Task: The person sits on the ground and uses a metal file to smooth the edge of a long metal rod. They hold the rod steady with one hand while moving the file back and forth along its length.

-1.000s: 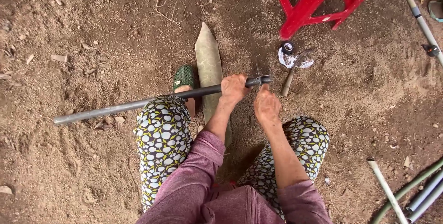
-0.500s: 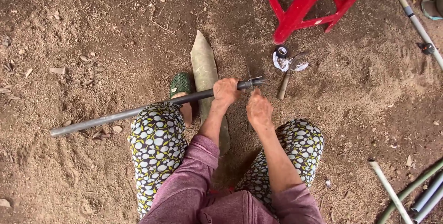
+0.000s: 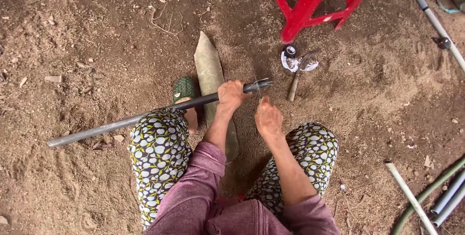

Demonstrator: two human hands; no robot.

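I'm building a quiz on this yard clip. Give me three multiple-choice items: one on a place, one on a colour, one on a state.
1. Where does the long grey metal pipe rest?
A on the stool
B across the person's left knee
C upright in the soil

2. What colour is the plastic stool?
A red
B blue
C white

3. What is the left hand doing?
A hanging free
B flat on the dirt
C gripping the pipe

B: the pipe crosses the patterned knee.
A: its legs are red.
C: the fingers wrap the pipe near its end, the right hand beside it.

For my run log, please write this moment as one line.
left hand: grips grey pipe near its end | right hand: at thin wire on pipe end | ground: sickle, red stool
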